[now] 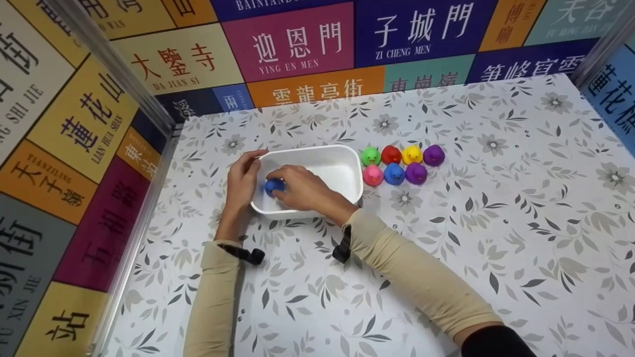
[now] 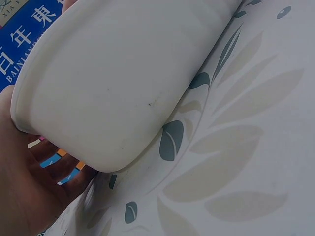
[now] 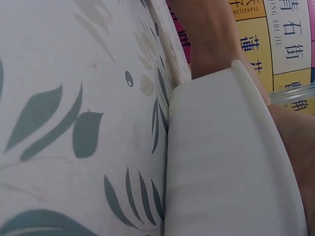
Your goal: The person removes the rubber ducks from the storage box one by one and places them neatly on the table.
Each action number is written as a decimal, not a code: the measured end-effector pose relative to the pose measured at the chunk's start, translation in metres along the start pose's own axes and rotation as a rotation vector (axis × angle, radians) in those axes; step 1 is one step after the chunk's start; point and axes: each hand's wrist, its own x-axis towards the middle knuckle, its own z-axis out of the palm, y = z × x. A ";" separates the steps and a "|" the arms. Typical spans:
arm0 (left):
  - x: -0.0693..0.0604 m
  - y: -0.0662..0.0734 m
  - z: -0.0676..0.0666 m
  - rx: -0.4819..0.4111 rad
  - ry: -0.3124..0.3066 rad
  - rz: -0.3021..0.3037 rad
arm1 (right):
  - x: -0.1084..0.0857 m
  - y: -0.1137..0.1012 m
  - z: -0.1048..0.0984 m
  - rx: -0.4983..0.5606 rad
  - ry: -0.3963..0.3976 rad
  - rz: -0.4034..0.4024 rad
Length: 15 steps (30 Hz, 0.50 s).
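A white plastic container [image 1: 342,173] stands on the table. Inside its left end my right hand [image 1: 303,189] pinches a blue toy duck [image 1: 274,187], partly covered by the fingers. My left hand [image 1: 241,182] holds the container's left end, its fingers bent around the outer wall. In the left wrist view those fingers [image 2: 61,167] lie against the container's end wall [image 2: 108,88]. The right wrist view shows the container's outer side [image 3: 216,157] but hides the duck.
Right of the container, toy ducks stand in two rows: green [image 1: 370,156], red [image 1: 391,155], yellow [image 1: 412,155] and purple [image 1: 434,155] behind; pink [image 1: 373,175], blue [image 1: 394,174] and purple [image 1: 416,173] in front. Printed panels [image 1: 297,44] border the floral-patterned table [image 1: 496,213].
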 end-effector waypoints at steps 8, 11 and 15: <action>0.000 0.001 0.000 -0.020 -0.002 -0.014 | -0.002 -0.001 -0.003 0.019 0.037 0.041; 0.000 0.001 0.001 -0.033 -0.002 -0.026 | -0.003 -0.001 -0.003 0.034 0.053 0.056; 0.001 0.001 0.003 -0.033 -0.002 -0.035 | -0.003 0.000 -0.004 0.053 0.059 0.055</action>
